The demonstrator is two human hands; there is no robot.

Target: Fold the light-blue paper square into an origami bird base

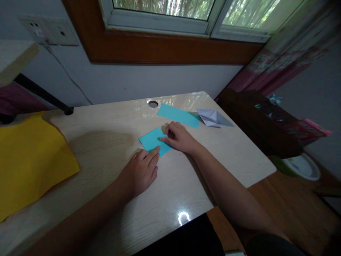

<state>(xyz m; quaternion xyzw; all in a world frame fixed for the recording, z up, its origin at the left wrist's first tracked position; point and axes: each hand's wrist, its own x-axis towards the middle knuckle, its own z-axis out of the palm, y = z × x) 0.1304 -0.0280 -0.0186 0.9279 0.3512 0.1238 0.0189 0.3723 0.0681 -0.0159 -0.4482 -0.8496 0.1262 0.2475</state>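
A light-blue piece of paper (151,139) lies flat on the pale desk between my hands. My left hand (145,167) rests at its near edge, the index fingertip pressing on the sheet and the other fingers lying alongside. At the paper's right side is my right hand (179,137), its thumb stretched over the sheet and its fingers loosely bent, with a gap between them and the thumb. Part of the paper's right side is hidden under this hand. Just beyond lies a light-blue paper strip (177,114), and a folded pale-grey paper shape (213,117) touches or nearly touches its right end.
The wood-grain desk (106,167) has a round cable hole (153,104) near its back edge. A large yellow sheet (32,160) covers the left side. A black post (44,92) stands at the back left. Window and wall lie behind; dark furniture (255,121) stands right.
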